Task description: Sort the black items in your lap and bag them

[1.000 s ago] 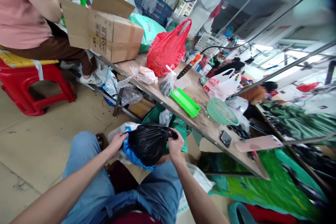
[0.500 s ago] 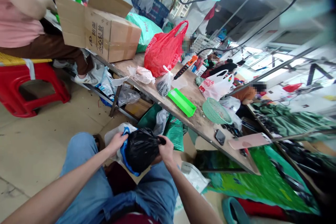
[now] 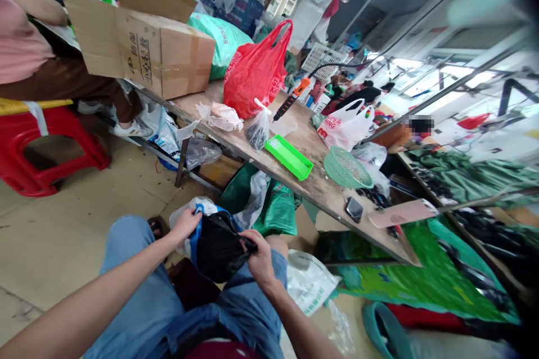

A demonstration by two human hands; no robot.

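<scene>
Over my lap, a black plastic bag [image 3: 219,249] sits inside the mouth of a white and blue plastic bag [image 3: 179,219]. My left hand [image 3: 185,224] is closed on the white and blue bag's rim at its left side. At the right, my right hand [image 3: 257,258] pinches the gathered edge of the black bag. What lies inside the black bag is hidden.
A wooden table [image 3: 324,196] runs ahead, bearing a cardboard box [image 3: 185,59], a red bag [image 3: 256,76], a green tray [image 3: 288,157], a mesh basket [image 3: 347,168] and phones. A co-worker [image 3: 29,45] sits left by a red stool [image 3: 50,146]. A soldering-iron-like tool [image 3: 290,100] hangs above.
My right hand has moved slightly left and down with the black bag's edge. My left hand has shifted a little to the left. The view has turned slightly.
</scene>
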